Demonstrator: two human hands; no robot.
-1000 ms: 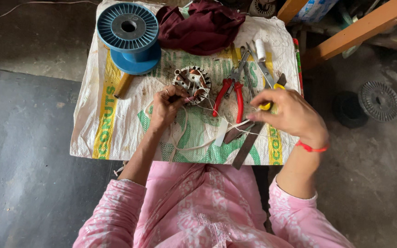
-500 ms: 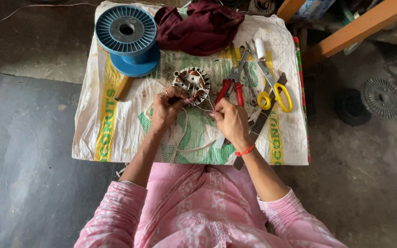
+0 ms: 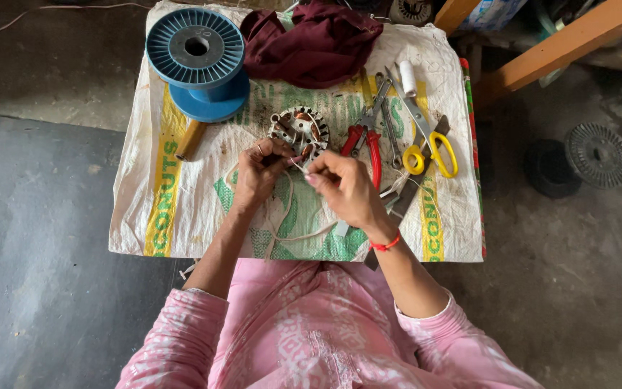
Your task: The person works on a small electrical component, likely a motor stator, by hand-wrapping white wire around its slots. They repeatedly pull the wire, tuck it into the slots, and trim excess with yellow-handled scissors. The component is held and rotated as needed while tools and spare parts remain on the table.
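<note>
In the head view, a motor stator lies on the woven sack, just below the blue wire spool. The left hand grips its near edge to steady it, while the right hand, beside it, pinches a thin thread; red pliers lie just right of the stator within reach.

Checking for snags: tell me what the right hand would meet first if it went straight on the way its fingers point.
Probably the left hand: the right hand points leftward at it, the round motor stator just beyond. Depth is unclear.
</note>
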